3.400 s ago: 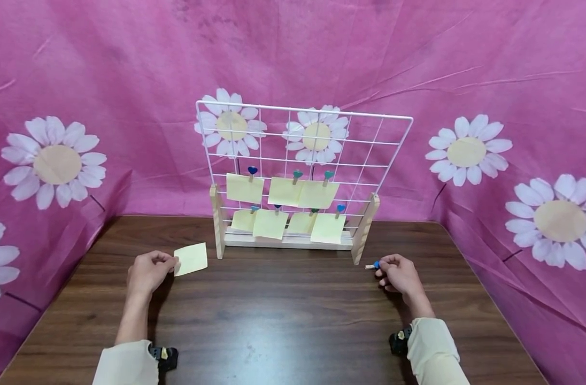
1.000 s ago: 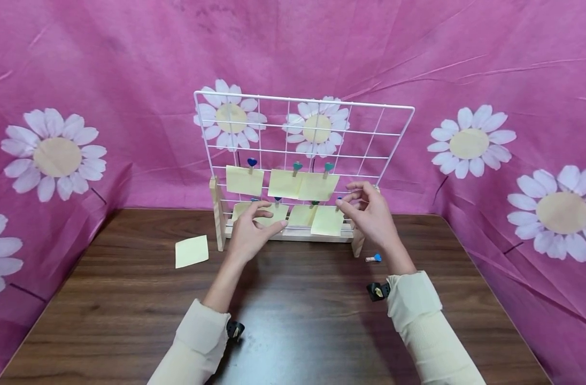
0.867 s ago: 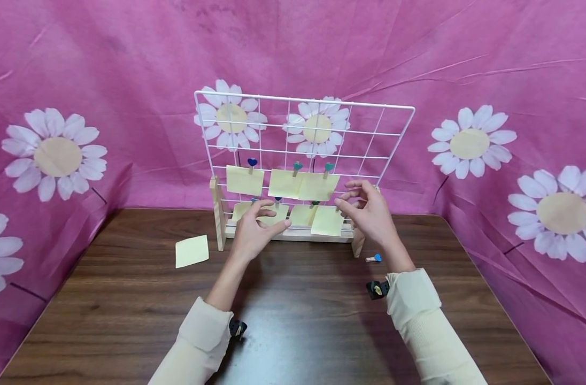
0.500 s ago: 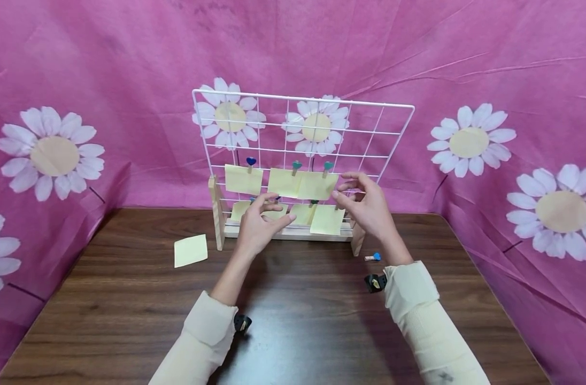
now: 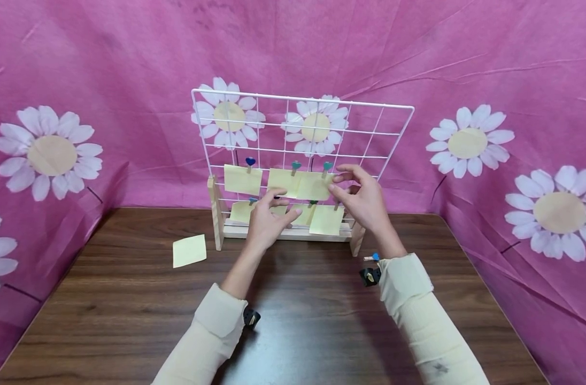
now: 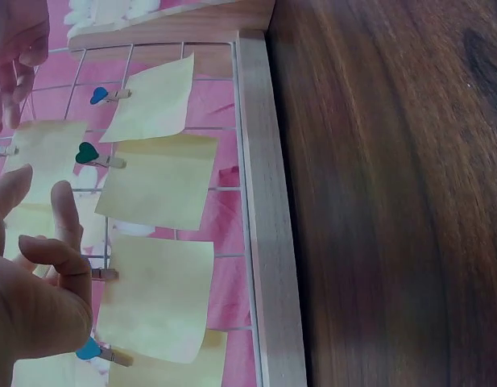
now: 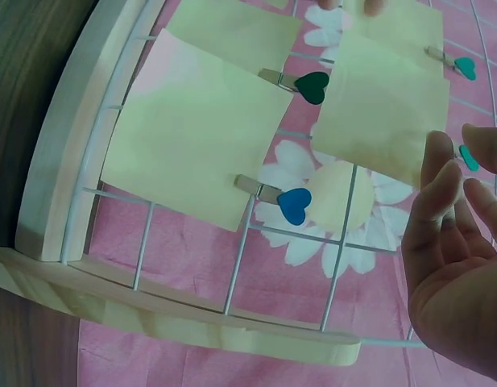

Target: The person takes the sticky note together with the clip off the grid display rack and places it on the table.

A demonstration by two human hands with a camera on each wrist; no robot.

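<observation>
A white wire grid (image 5: 365,131) in a wooden stand holds two rows of yellow sticky notes (image 5: 242,179), hung by small clothespins with heart tops. In the head view my right hand (image 5: 362,198) is at the right edge of the upper-right note (image 5: 317,186), just below its teal-heart clothespin (image 5: 327,166). Its fingertips are apart and hold nothing; whether they touch the note I cannot tell. My left hand (image 5: 269,220), thumb and fingers spread, hovers in front of the lower row and partly hides a note there. The left wrist view shows this left hand (image 6: 39,282) holding nothing.
A loose sticky note (image 5: 189,251) lies on the brown table (image 5: 129,321), left of the stand. A clothespin with a blue heart (image 5: 372,257) lies to the right, near the right cuff. Wooden feet (image 5: 215,214) support the grid. A pink flowered cloth (image 5: 466,53) hangs behind.
Both hands left the loose note and the blue clothespin on the table and moved to the grid. Lately the right hand rose slightly leftward to the upper-right note; the left hand drifted right and up.
</observation>
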